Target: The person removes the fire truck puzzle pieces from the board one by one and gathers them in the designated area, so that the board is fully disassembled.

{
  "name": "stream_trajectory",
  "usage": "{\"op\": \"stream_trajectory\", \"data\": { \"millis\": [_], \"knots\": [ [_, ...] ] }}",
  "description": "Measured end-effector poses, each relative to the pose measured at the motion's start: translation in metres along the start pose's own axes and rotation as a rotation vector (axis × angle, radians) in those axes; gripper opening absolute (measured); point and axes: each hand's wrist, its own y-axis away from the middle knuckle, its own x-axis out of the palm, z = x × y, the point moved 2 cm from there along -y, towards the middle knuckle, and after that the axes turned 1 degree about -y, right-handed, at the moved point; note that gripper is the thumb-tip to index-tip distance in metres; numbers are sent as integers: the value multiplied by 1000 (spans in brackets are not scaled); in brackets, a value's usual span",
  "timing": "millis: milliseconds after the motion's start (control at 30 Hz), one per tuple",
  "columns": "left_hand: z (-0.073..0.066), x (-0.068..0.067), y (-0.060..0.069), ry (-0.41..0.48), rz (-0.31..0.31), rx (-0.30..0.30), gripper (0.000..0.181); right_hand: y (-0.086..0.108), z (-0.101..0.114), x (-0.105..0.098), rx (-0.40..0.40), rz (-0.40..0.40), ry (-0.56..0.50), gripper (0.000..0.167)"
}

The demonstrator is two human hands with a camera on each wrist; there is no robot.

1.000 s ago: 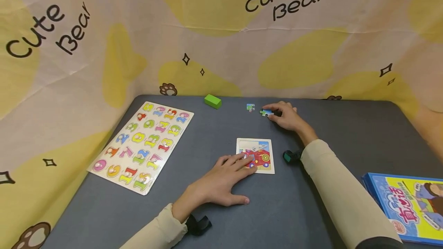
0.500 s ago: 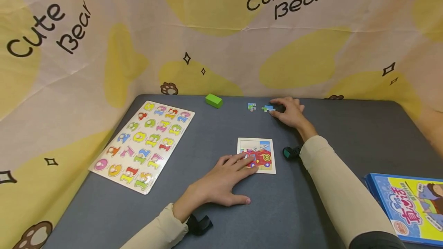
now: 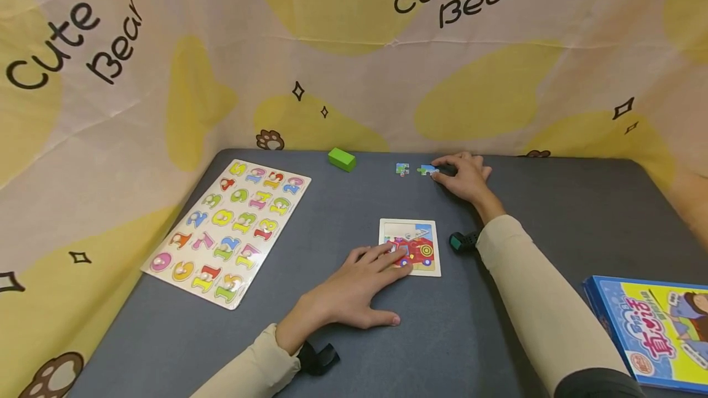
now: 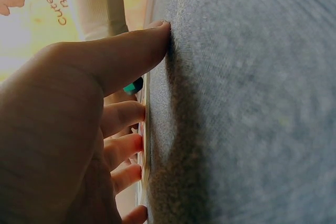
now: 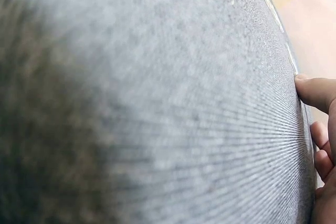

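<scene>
At the far side of the table my right hand (image 3: 467, 178) pinches the right end of a blue-and-green jigsaw piece (image 3: 428, 169) between thumb and forefinger. That piece lies on the table. Just left of it, apart, lies a second jigsaw piece (image 3: 402, 169). In the right wrist view the thumb (image 5: 315, 92) meets the edge of a thin flat piece. My left hand (image 3: 356, 290) rests with spread fingers on a small framed puzzle board (image 3: 428, 232) with a red vehicle picture, covering its lower left. The board's upper left area shows pale, without the picture.
A number puzzle board (image 3: 232, 232) lies at the left of the grey table. A green block (image 3: 342, 159) sits near the back edge. On the right is a blue and yellow box (image 3: 652, 330). A printed cloth (image 3: 354, 48) hangs behind the table.
My right hand has moved slightly back and to the right, bringing the jigsaw piece flat and level beside the other one. The left hand has stayed on the board.
</scene>
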Motion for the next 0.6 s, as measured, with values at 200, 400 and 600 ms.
{"op": "stream_trajectory", "data": {
  "millis": [200, 400, 600],
  "knots": [
    [0, -1, -1, 5, 10, -3, 82, -2, 3, -1, 20, -6, -1, 35],
    [0, 0, -1, 1, 3, 8, 83, -2, 2, -2, 40, 8, 8, 37],
    [1, 1, -1, -1, -13, 18, 83, -2, 2, -1, 46, 14, 18, 38]
  ]
}}
